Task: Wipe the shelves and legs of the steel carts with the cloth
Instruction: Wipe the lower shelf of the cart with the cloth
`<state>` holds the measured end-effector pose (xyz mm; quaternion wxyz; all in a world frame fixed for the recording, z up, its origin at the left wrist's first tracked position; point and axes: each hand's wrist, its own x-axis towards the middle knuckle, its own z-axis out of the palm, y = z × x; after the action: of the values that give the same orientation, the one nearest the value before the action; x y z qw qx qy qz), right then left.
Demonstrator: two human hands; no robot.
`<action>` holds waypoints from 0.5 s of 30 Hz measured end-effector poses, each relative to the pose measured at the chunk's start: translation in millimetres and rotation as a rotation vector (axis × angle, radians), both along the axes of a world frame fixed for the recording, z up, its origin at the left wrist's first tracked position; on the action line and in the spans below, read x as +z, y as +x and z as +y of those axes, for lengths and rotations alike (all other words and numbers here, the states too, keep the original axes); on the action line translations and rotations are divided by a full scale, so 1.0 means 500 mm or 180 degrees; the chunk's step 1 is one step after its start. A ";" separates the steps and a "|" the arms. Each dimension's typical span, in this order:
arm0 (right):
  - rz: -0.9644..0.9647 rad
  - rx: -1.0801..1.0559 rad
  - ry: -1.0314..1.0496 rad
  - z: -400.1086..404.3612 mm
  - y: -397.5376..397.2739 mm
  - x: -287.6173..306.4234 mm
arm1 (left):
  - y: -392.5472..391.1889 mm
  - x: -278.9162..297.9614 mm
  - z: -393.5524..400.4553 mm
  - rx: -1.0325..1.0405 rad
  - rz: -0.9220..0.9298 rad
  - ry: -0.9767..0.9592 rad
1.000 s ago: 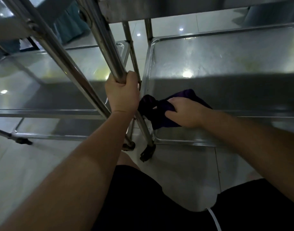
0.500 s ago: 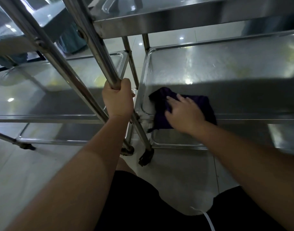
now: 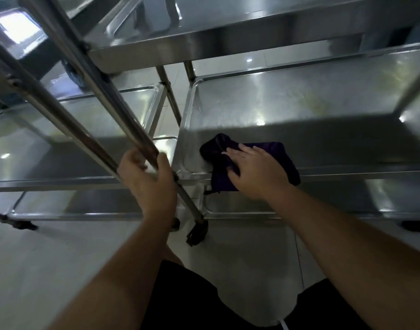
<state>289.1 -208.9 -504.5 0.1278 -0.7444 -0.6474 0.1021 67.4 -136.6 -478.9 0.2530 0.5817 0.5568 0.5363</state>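
Nearest the camera, the left hand was seen at the front leg of the right-hand cart, its fingers loosely curved about the tube with the thumb on the far side; whether a firm grip was kept could not be told. Just to the right of those fingers, the right hand was laid flat, fingers straight and spread, pressing the dark purple cloth onto the near left corner of the middle shelf. Part of the cloth was draped over the shelf's front rim, below the palm; the rest was bunched beyond the fingertips.

The work was judged to be in an early or middle stage: only this corner was being covered. Beyond the fingers, the wide remainder of the middle shelf was left to be wiped, where faint yellowish smears could be made out. The lower shelf beneath the hand, the top shelf above, the legs, and the left-hand cart were presumed to remain, though their cleanliness could not be told.
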 end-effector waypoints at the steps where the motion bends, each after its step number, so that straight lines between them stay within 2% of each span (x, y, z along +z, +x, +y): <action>1: -0.0003 -0.0035 -0.0033 -0.014 0.025 0.001 | 0.001 -0.023 -0.025 0.0041 0.0053 0.0097; 4: -0.0007 -0.0118 -0.0099 -0.057 0.099 0.003 | 0.032 -0.076 -0.090 -0.0380 0.0460 0.0407; 6: 0.0005 -0.0207 -0.0113 -0.088 0.148 0.003 | 0.073 -0.085 -0.110 -0.0850 0.0832 0.0362; 11: -0.0008 -0.0642 -0.0109 -0.183 0.279 0.008 | 0.222 -0.055 -0.118 -0.1887 0.1896 0.0223; 15: -0.0022 -0.0938 -0.0050 -0.267 0.392 0.012 | 0.340 -0.037 -0.141 -0.2221 0.2348 0.0208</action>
<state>485.0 -342.6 -498.5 0.1334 -0.8327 -0.5307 0.0847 237.4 -207.1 -497.4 0.1852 0.8913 0.3645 0.1960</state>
